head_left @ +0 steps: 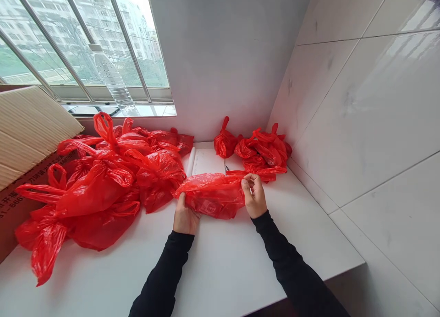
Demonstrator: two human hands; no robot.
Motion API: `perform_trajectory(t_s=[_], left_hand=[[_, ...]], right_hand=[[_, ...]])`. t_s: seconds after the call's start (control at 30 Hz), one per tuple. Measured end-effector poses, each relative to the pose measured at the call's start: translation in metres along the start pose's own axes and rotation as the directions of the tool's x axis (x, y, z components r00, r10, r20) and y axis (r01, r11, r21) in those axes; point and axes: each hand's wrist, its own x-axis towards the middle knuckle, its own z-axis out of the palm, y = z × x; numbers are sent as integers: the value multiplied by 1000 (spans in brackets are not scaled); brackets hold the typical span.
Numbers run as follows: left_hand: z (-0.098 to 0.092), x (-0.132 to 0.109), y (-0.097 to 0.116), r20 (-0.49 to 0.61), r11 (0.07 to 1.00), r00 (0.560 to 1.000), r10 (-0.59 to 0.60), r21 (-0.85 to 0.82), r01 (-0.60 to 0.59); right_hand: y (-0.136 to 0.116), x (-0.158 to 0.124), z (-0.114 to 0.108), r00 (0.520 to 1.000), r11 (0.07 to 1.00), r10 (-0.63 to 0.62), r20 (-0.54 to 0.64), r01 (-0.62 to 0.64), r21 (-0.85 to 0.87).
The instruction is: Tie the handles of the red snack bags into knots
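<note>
A red plastic bag [215, 195] stretches between my two hands, low over the white tabletop. Something inside shows faintly through the film, too blurred to name. My left hand [185, 216] grips the bag's left end, thumb on top and the fingers partly hidden beneath it. At the opposite end, my right hand [254, 195] pinches the bag's edge between thumb and fingers. Just behind the bag lies an open notebook [208, 161], its lower part covered by the red film. A large heap of knotted red bags [99, 184] lies left of my left hand.
More tied red bags [264, 152] sit at the back right by the tiled wall [388, 115]. An open cardboard box [37, 129] stands at the far left. A clear water bottle [113, 81] is on the windowsill. The white table [220, 271] ends at a front right edge.
</note>
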Motion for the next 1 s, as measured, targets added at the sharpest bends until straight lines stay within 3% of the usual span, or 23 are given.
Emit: perform_trajectory(t_s=[0.17, 0.33, 0.4, 0.5, 0.63, 0.83, 1.0], left_hand=[[-1, 1, 0, -5, 1000, 1000, 11, 2, -11], [0, 1, -1, 10, 1000, 1000, -11, -3, 11], [2, 0, -1, 12, 1000, 1000, -16, -5, 16], [4, -1, 0, 13, 1000, 1000, -12, -16, 12], [4, -1, 1, 24, 1000, 1000, -6, -29, 7], [-2, 2, 0, 20, 999, 1000, 17, -36, -16], [-4, 4, 0, 6, 999, 999, 34, -40, -34]], right_hand=[[-5, -1, 0, 990, 999, -50, 133, 48, 14], [-1, 3, -3, 989, 991, 7, -150, 13, 132], [1, 5, -4, 986, 985, 33, -164, -4, 173], [0, 6, -4, 995, 971, 46, -84, -25, 239], [-10, 8, -11, 987, 894, 98, 124, -142, 424], [-17, 7, -21, 916, 902, 177, 361, -298, 313], [-20, 5, -25, 858, 858, 135, 495, -351, 375]])
